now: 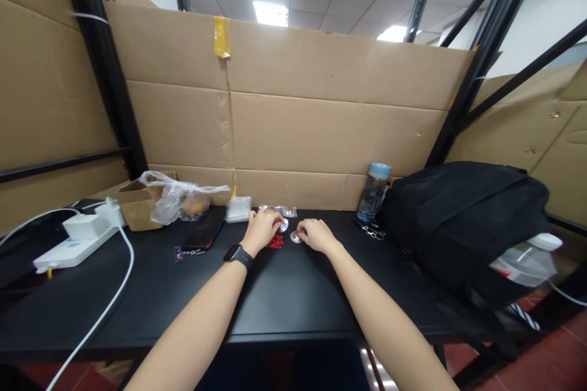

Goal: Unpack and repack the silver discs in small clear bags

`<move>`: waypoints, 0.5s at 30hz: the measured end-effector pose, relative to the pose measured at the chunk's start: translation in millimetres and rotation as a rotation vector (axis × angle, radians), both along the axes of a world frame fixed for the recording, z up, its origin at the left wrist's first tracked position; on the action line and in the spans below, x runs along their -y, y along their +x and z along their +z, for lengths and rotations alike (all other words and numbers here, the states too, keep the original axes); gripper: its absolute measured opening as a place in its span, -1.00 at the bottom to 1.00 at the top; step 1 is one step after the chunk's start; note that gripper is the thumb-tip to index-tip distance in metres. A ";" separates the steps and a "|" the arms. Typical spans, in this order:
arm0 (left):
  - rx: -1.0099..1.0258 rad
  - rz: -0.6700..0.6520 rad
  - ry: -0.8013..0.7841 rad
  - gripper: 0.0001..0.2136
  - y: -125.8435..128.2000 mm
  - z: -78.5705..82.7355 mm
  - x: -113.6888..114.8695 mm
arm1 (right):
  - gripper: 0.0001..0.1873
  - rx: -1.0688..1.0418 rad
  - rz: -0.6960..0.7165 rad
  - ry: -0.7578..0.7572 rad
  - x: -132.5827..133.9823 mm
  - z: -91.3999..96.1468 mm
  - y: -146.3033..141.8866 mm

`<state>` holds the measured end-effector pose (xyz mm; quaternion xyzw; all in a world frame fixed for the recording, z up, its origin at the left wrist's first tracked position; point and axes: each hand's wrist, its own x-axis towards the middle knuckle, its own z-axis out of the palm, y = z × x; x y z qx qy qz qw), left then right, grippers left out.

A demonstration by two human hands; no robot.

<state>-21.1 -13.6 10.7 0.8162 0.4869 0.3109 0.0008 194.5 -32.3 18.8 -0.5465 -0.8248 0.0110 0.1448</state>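
Note:
Both my arms reach forward over a black table [284, 293]. My left hand [261, 229], with a black watch on the wrist, rests with curled fingers on the table; a small round silver piece [285, 224] shows at its fingertips and a small red thing [276, 242] lies just under it. My right hand [316, 234] has its fingers closed on a second small round silver piece [296, 236]. The two hands are a few centimetres apart. Behind them lie small clear plastic packets [277, 210].
A black backpack [463, 220] fills the right side, with a blue-capped water bottle [373, 192] and keys [373, 233] beside it. At the left are a white power strip [73, 247] with cable, a cardboard box with a plastic bag [178, 198], a dark phone [204, 231]. Cardboard walls stand behind.

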 end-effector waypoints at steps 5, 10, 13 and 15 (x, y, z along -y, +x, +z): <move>-0.065 -0.014 0.004 -0.87 1.9 2.9 1.3 | -0.85 0.044 0.004 -0.030 -0.9 5.9 -6.6; -0.056 -0.029 0.004 -0.88 3.1 1.8 2.3 | -0.87 -0.017 0.013 -0.022 -7.7 -2.1 -7.2; 0.033 -0.022 -0.044 -0.87 5.1 0.6 1.6 | -0.88 -0.311 0.011 0.019 -14.6 -8.4 0.3; 0.140 -0.003 -0.094 -0.87 6.2 0.0 -0.6 | -0.84 -0.563 -0.019 0.085 -19.2 -10.7 8.7</move>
